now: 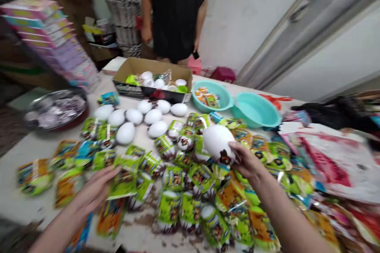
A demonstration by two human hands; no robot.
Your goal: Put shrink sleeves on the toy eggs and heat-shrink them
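In my right hand is a large white plastic egg with a dark brown patch near its lower end. The fingers grip its right side, above a spread of packets. My left hand has its fingertips at the left edge of a shiny green packet, which looks pinched and tilted; the thumb is hidden. Several more white eggs lie loose toward the back of the table. Between and in front of my hands are many green-wrapped eggs and flat orange-and-green packets.
At the back stands an open cardboard box of white and green pieces. Two turquoise basins sit beside it. A metal bowl holds silvery packets at left. Plastic bags cover the right side. A person in black stands opposite.
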